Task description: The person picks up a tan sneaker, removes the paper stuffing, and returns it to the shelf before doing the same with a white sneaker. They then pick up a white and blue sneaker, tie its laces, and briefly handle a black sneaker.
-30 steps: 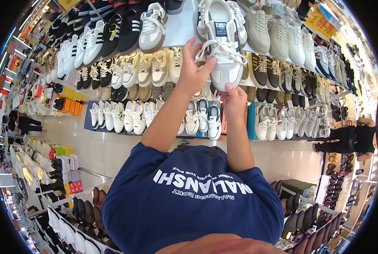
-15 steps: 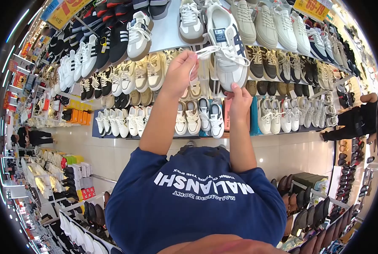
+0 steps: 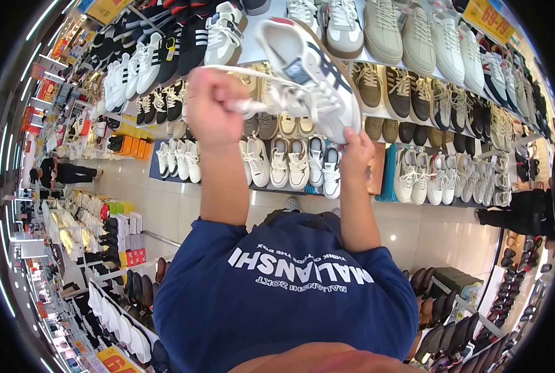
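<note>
A white sneaker (image 3: 334, 102) with dark stripes and a grey toe is held up in front of the shelves, its heel tilted away to the upper left. At its toe, my right hand (image 3: 357, 152) is closed on the tip, fingers partly hidden underneath. Off to the left, my left hand (image 3: 215, 105), blurred by motion, is closed on the white shoelace (image 3: 252, 69). The lace stretches from the fist to the sneaker's eyelets, and a loose loop hangs smeared between them.
Tiered shelves carry rows of shoes, including white sneakers (image 3: 346, 28) behind and lower pairs (image 3: 288, 163) in front. A yellow price sign (image 3: 489, 20) stands at upper right. People in dark clothes are at the far left (image 3: 66, 172) and right (image 3: 520, 210).
My left hand has moved left, drawing the lace out longer. The sneaker has tipped, its heel swinging left, while my right hand stays at the toe. The view has shifted slightly.
</note>
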`<state>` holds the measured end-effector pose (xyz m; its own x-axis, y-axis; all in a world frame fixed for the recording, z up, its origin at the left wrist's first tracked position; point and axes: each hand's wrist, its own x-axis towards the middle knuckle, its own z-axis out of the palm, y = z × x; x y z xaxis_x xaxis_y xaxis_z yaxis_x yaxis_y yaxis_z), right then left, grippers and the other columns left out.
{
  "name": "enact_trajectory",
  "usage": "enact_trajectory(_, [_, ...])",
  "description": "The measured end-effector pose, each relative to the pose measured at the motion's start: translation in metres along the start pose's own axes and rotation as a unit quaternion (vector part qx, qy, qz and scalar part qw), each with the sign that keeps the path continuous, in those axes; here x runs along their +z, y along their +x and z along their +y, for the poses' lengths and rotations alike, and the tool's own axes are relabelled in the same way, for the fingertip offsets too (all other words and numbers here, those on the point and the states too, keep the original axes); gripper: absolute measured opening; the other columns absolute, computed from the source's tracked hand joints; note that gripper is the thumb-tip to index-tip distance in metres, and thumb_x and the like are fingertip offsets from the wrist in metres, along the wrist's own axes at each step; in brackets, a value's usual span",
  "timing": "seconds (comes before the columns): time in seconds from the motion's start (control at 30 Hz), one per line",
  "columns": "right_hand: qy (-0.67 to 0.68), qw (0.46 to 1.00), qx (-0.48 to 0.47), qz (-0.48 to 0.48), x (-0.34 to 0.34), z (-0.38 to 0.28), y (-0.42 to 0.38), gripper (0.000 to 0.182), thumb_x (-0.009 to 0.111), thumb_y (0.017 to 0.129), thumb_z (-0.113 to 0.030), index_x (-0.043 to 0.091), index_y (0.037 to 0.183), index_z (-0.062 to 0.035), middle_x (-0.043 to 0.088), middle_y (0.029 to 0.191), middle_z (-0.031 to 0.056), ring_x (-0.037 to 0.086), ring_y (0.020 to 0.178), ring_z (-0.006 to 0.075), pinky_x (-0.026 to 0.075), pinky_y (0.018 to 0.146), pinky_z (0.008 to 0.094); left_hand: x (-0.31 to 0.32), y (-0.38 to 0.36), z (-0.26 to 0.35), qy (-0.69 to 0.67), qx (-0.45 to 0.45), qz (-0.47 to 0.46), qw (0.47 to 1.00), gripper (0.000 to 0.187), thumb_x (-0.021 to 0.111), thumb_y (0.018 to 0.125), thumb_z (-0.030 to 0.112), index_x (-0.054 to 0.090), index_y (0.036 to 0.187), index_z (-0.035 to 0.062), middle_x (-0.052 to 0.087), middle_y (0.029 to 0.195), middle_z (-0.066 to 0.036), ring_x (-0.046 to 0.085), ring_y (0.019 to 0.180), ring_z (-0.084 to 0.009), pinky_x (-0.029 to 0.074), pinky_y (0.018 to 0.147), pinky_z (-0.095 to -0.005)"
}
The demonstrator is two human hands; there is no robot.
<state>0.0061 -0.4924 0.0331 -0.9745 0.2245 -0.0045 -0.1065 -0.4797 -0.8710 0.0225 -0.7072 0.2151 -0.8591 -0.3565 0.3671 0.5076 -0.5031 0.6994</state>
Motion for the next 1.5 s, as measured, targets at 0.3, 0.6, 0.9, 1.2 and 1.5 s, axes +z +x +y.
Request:
enact_trajectory(0.3, [0.034, 0.999, 0.027, -0.012, -0.026, 0.008, -0.002, 0.022, 0.062, 0.088, -0.018, 0.067, 0.089, 0.004, 0.061, 0.069, 0.0037, 0.049, 0.05, 0.0087, 0.037, 0.045, 0.023, -0.065, 0.016, 0.104, -0.032, 0.141, 0.028, 0.989, 0.029, 0.055, 0.097, 0.022, 0.049, 0.072, 0.0101, 0.039, 0.063, 0.002, 0.034, 0.055, -0.0097, 0.032, 0.053, -0.0273])
enact_trajectory(0.6, [0.034, 0.998, -0.009, -0.048, 0.043, -0.005, -0.019, 0.027, 0.06, 0.09, -0.019, 0.067, 0.097, 0.0064, 0.065, 0.078, 0.0063, 0.054, 0.058, 0.01, 0.043, 0.051, 0.0246, -0.059, -0.051, -0.055, 0.352, 0.017, -0.117, 0.928, 0.05, 0.09, 0.07, 0.022, 0.06, 0.105, 0.0024, 0.053, 0.071, 0.003, 0.05, 0.062, -0.0053, 0.042, 0.056, -0.0214])
enact_trajectory(0.9, [0.021, 1.0, -0.007, -0.008, 0.07, 0.008, -0.037, 0.03, 0.059, 0.093, -0.022, 0.066, 0.098, 0.0063, 0.066, 0.082, 0.0078, 0.056, 0.061, 0.0107, 0.044, 0.052, 0.0246, -0.069, -0.025, -0.054, 0.407, -0.023, -0.15, 0.901, 0.023, 0.077, 0.082, 0.019, 0.063, 0.081, 0.0008, 0.05, 0.067, -0.003, 0.047, 0.059, -0.0123, 0.039, 0.054, -0.0281])
enact_trajectory(1.2, [0.139, 0.988, 0.042, 0.057, 0.096, 0.017, -0.028, 0.028, 0.055, 0.097, -0.022, 0.062, 0.097, 0.0051, 0.066, 0.085, 0.0118, 0.066, 0.069, 0.0195, 0.055, 0.059, 0.0314, -0.109, -0.081, -0.064, 0.459, -0.161, -0.569, 0.663, 0.028, 0.066, 0.085, 0.027, 0.065, 0.074, 0.0006, 0.061, 0.077, -0.017, 0.06, 0.069, -0.0351, 0.048, 0.065, -0.0435])
enact_trajectory(1.5, [0.055, 0.998, 0.012, -0.03, 0.098, 0.037, -0.047, 0.028, 0.06, 0.093, -0.021, 0.064, 0.09, 0.0069, 0.069, 0.088, 0.016, 0.064, 0.065, 0.0195, 0.048, 0.051, 0.0289, -0.182, -0.077, -0.046, 0.321, -0.249, -0.329, 0.853, 0.099, 0.077, 0.08, 0.04, 0.019, 0.152, 0.0059, 0.042, 0.141, -0.014, 0.061, 0.097, -0.0207, 0.049, 0.072, -0.0319])
